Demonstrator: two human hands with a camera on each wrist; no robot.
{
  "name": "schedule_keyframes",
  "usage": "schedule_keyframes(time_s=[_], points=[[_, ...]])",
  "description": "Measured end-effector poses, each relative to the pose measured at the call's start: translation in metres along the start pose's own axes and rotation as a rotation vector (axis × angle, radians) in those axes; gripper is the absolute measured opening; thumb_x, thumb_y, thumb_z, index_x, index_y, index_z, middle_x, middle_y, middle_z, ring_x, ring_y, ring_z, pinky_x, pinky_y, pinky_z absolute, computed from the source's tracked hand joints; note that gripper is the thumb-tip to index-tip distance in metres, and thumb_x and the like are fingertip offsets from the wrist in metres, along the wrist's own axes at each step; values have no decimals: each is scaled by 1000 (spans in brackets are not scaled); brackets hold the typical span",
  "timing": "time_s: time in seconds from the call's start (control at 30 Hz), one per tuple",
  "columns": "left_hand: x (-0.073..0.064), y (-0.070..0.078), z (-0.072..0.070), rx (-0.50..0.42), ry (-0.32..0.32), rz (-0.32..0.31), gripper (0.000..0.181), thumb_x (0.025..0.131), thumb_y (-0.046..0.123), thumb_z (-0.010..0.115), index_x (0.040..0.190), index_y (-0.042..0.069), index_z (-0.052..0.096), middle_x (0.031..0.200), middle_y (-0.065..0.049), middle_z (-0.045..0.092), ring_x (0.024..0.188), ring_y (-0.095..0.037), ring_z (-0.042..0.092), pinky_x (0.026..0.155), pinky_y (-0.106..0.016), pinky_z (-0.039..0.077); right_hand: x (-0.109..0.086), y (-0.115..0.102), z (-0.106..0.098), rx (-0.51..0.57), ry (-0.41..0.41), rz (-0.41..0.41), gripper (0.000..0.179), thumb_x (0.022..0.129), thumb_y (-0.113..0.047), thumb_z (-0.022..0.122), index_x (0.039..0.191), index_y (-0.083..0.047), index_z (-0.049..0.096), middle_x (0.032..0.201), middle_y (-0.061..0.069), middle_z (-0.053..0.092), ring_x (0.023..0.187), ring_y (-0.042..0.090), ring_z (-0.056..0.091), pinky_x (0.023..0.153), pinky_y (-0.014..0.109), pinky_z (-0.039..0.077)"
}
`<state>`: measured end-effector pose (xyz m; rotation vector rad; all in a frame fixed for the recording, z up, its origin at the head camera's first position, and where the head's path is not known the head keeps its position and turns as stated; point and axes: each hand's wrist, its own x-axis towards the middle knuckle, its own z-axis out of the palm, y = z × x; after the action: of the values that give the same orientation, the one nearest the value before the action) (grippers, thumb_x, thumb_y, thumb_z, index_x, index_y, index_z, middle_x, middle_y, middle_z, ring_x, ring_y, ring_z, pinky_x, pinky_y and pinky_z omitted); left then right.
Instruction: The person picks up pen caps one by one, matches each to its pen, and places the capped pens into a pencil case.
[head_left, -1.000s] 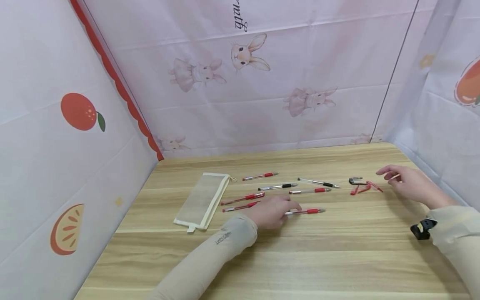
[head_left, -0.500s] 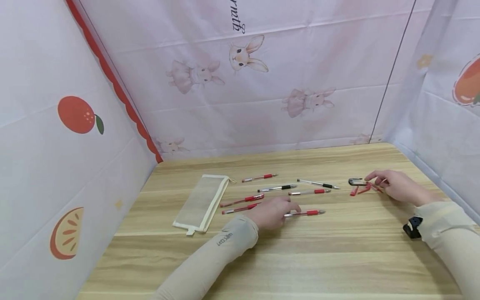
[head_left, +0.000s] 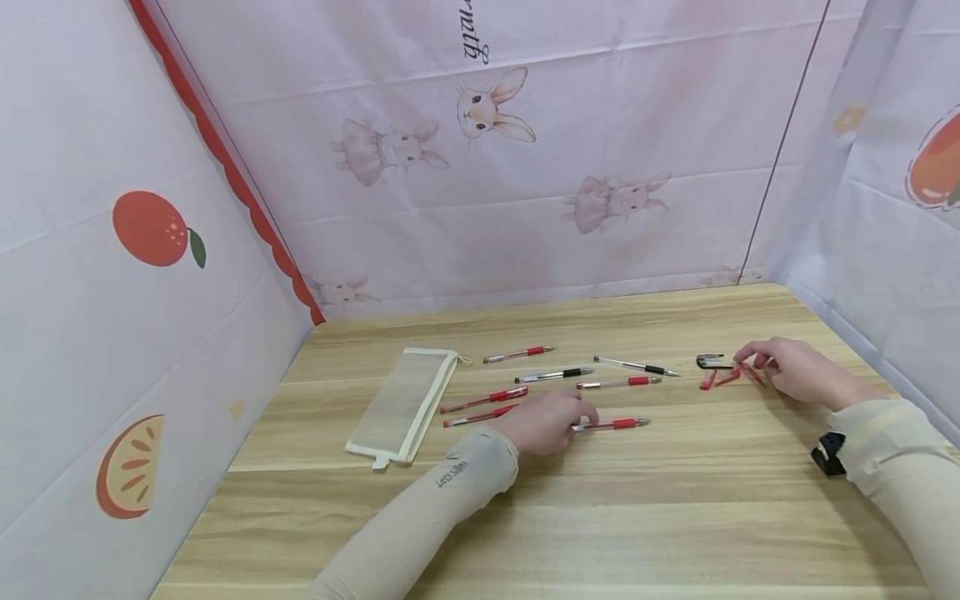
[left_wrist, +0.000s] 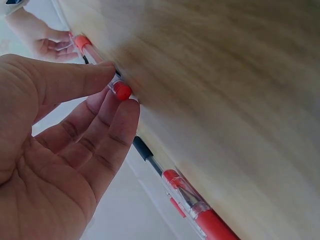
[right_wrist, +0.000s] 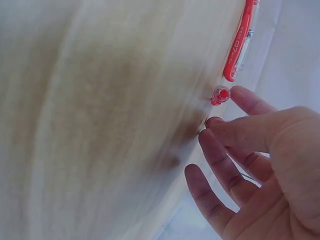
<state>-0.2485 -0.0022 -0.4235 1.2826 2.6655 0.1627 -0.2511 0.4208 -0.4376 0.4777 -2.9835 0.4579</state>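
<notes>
Nearest on the table, an uncapped red pen is pointed to the right, its rear end pinched between thumb and index finger of the left hand; the other fingers are left loosely bent. Whether the pen is raised at all cannot be told. Over the last second this pinch has been kept in place.

Just beyond, a red pen is partly covered by the left hand, with a capped pen beside it and a mesh pouch to the left.

Farther off on the right, the change is seen: the right hand has been brought in from beside the loose red caps to their edge. Its fingers are parted and gently curved, the index fingertip touching or just beside one cap; no firm hold is shown. Pen and cap are thus, as judged, reached at once, yet remain well apart.

A black cap is found next to the red ones. Behind everything, a printed cloth is hung.
</notes>
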Motion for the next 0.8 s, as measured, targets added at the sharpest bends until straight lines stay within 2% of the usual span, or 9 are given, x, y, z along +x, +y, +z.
schedule_keyframes(time_s=[0.23,0.43,0.57,0.8], points=[[-1,-3,-1,-17,-4,1,39,100,0,71,128,26,77,125,5,73,108,-7,66,103,-23,56,-2,1,-1,-8,5,1,40,81,18,59,112,-2,75,89,8,71,83,26,68,75,47,57],[-4,-4,-1,-16,3,17,40,99,-2,71,129,25,76,126,5,73,109,-6,67,102,-23,56,-4,3,2,-11,36,-32,41,79,17,62,109,-7,77,87,2,70,81,21,66,72,37,54],[-6,-7,-2,-50,-12,25,39,99,-2,70,128,23,76,127,5,72,107,-7,66,100,-23,57,-5,4,2,-3,29,-39,40,78,18,64,105,-7,79,89,4,74,82,21,68,72,37,55],[-14,-14,-7,-78,-41,-7,38,99,-5,67,123,24,76,112,7,72,99,-11,64,93,-22,55,-7,5,0,-3,19,-49,33,81,17,67,100,-6,81,95,7,80,83,23,72,75,39,60]])
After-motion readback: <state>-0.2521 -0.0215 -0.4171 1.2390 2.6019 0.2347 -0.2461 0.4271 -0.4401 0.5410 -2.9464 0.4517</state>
